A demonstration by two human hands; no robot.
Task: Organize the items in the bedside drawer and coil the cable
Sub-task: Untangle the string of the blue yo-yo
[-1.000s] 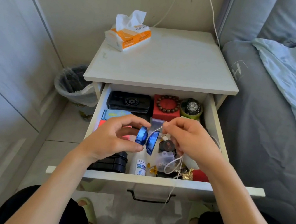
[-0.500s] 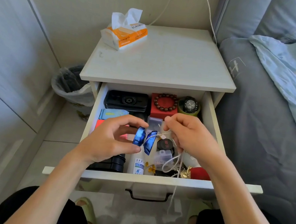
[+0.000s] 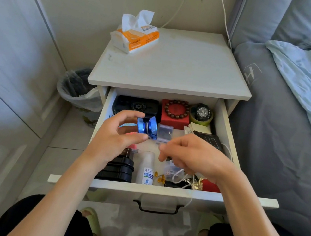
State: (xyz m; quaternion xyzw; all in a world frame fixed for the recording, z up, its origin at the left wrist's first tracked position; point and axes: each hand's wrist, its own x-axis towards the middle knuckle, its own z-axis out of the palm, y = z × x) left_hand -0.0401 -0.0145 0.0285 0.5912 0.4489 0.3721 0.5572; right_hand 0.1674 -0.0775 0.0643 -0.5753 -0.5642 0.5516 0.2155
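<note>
One grey bed [image 3: 281, 138] along the right, with one pale blue blanket [image 3: 309, 81] across it. One white bedside table [image 3: 174, 68] in the middle, bearing one orange-and-white tissue pack [image 3: 136, 33] at its back left corner. One bin [image 3: 79, 89] lined with a clear bag on the floor to the left. Two thin cords up the wall behind the table.

One drawer [image 3: 163, 192] pulled out, with one dark handle on its front. Along the back row, left to right: one black case [image 3: 132, 104], one red box [image 3: 175, 115] with one bead bracelet [image 3: 176, 109] on top, one black watch [image 3: 203, 113] on a green ring. Near the front: one ribbed black box [image 3: 118, 169], one white bottle [image 3: 147, 169] with blue print lying beside it, one white cable [image 3: 180, 175] looped among small clutter, partly hidden under the right wrist and trailing over the drawer front.

Two bare hands above the drawer. Left hand [image 3: 114, 138] curled, thumb and fingers pinching one blue yo-yo [image 3: 147, 130] held on edge over the drawer's middle. Right hand [image 3: 195, 156] just beside it, fingers curled downward with tips close together; blurred, so cannot tell whether anything is pinched between them.

Two feet in pale green slippers on the floor below.
</note>
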